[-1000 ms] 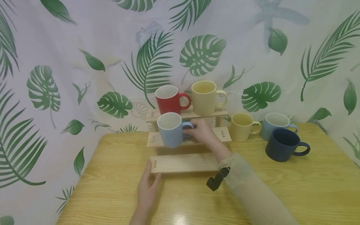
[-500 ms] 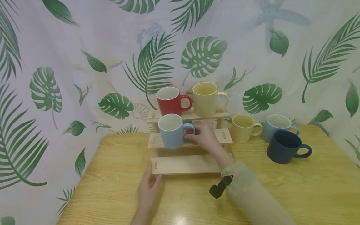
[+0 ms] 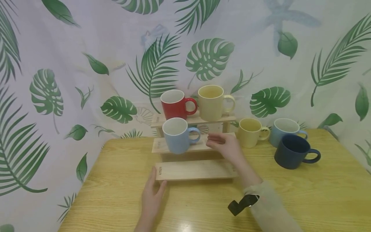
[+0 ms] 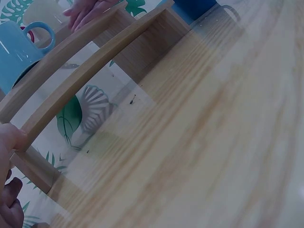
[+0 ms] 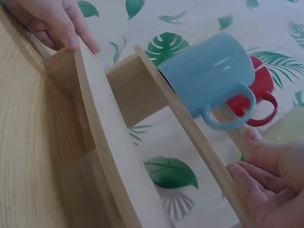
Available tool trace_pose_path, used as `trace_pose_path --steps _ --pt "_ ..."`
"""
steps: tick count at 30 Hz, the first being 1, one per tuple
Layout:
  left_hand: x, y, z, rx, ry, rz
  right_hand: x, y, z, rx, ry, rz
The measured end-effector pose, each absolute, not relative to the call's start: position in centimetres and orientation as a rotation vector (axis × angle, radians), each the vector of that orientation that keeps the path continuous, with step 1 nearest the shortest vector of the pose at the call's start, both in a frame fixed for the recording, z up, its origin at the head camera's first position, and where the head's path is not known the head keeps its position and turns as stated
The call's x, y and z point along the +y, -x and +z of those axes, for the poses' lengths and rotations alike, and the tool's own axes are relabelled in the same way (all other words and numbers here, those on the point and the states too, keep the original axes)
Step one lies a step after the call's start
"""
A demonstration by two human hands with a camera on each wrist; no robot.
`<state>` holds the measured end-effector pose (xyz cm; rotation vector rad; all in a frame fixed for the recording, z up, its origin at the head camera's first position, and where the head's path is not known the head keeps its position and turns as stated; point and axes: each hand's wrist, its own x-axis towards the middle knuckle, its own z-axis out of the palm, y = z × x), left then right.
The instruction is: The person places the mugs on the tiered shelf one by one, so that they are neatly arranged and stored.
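A light blue mug (image 3: pixel 176 138) stands upright on the left part of the middle tier of a three-tier wooden rack (image 3: pixel 194 169), its handle to the right. My right hand (image 3: pixel 227 149) is just right of that handle, apart from it, fingers loosely bent and holding nothing. In the right wrist view, its fingers (image 5: pixel 259 183) lie by the middle board's edge. My left hand (image 3: pixel 152 198) holds the left end of the lowest tier, thumb at the front edge. On the top tier are a red mug (image 3: pixel 174 108) and a pale yellow mug (image 3: pixel 210 108).
On the wooden table (image 3: pixel 116 193), right of the rack, stand another pale yellow mug (image 3: pixel 247 135), another light blue mug (image 3: pixel 279 130) and a dark blue mug (image 3: pixel 291 153). A leaf-printed cloth (image 3: pixel 101 48) hangs behind.
My right hand has let go of the light blue mug's handle and moved right, away from it. The mug stays on the middle tier. My left hand keeps its place.
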<state>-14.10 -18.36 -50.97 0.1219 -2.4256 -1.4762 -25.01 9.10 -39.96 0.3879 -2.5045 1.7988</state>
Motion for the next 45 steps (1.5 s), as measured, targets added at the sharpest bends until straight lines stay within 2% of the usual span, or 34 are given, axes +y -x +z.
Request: trace_pose_path --steps 7,13,20,32,45 --pt "-18.5 14.0 -50.8 -2.438 -0.115 -1.463 12.1 24.4 -40.2 -2.489 -0.231 1.806" --pt "-18.6 14.0 -50.8 -2.439 -0.127 -1.466 14.6 24.5 -40.1 -2.47 -0.228 1.505" --pt "-18.7 14.0 -51.1 -2.427 -0.111 -1.469 17.3 26.0 -40.5 -2.473 -0.225 1.261" --pt "-18.6 14.1 -51.6 -2.416 -0.122 -1.504 20.6 29.1 -42.0 -2.604 -0.123 1.137" --pt "-18.5 14.3 -51.5 -2.419 -0.121 -1.476 21.7 31.2 -44.1 -2.666 -0.28 1.025"
